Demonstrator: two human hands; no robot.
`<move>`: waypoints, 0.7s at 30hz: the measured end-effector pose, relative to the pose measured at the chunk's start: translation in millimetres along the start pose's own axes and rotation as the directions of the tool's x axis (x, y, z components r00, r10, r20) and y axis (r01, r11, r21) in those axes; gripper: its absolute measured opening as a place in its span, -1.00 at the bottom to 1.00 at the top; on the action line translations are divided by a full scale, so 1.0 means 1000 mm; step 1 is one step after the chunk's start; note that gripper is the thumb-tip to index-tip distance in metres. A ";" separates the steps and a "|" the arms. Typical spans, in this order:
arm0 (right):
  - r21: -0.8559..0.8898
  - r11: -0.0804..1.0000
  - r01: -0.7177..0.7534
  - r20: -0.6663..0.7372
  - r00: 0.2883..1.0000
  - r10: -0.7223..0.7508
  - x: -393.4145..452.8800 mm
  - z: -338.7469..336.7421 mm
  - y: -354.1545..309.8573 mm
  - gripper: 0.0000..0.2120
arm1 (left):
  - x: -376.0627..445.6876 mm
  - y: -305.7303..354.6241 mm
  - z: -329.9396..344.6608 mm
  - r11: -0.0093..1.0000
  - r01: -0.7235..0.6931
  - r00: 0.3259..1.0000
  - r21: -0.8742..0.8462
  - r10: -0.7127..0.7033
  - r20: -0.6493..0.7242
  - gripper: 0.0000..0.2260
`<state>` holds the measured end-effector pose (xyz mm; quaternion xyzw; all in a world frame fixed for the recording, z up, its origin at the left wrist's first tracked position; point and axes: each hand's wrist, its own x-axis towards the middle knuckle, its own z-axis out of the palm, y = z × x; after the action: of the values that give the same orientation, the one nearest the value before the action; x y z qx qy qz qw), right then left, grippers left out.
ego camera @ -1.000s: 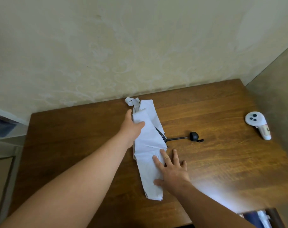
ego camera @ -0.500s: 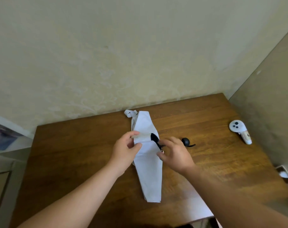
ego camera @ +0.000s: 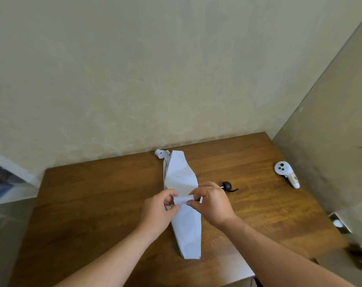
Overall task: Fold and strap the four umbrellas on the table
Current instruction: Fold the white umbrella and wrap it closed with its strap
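One white umbrella (ego camera: pixel 182 204) lies lengthwise mid-table, its black knob handle (ego camera: pixel 227 186) poking right. The left hand (ego camera: pixel 158 210) and right hand (ego camera: pixel 213 204) both pinch its white strap (ego camera: pixel 182 199). One white controller (ego camera: pixel 286 174) sits far right on the brown wooden table (ego camera: pixel 93 204), against beige walls.

Umbrella (ego camera: pixel 181 179) on table (ego camera: pixel 93 195), controller (ego camera: pixel 286 174) right
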<state>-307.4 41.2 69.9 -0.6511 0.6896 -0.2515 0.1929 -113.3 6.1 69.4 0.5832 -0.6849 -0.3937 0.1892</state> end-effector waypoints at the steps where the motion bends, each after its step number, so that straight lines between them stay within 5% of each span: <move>1: 0.007 1.000 -0.028 0.005 1.000 0.028 -0.006 0.001 -0.001 -0.85 | -0.004 -0.004 0.002 0.999 -0.021 1.000 0.025 0.021 -0.001 -0.77; 12: 0.030 0.990 -0.135 0.081 0.988 0.133 -0.044 0.020 0.002 -0.74 | -0.028 -0.035 0.017 0.975 -0.105 0.994 0.196 0.109 -0.013 -0.85; 18: -0.064 0.996 0.056 0.061 0.997 -0.052 -0.040 0.026 0.005 -0.60 | -0.024 -0.040 0.017 0.966 -0.181 0.977 0.186 0.198 -0.076 -0.84; 21: -0.065 0.994 0.091 0.056 0.995 -0.088 -0.030 0.025 0.006 -0.79 | -0.019 -0.040 0.015 0.962 -0.214 0.970 0.169 0.229 -0.081 -0.86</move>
<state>-294.8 69.1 44.5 -0.6940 0.6626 -0.2190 0.1775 -93.1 28.3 33.6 0.5350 -0.7647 -0.2846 0.2190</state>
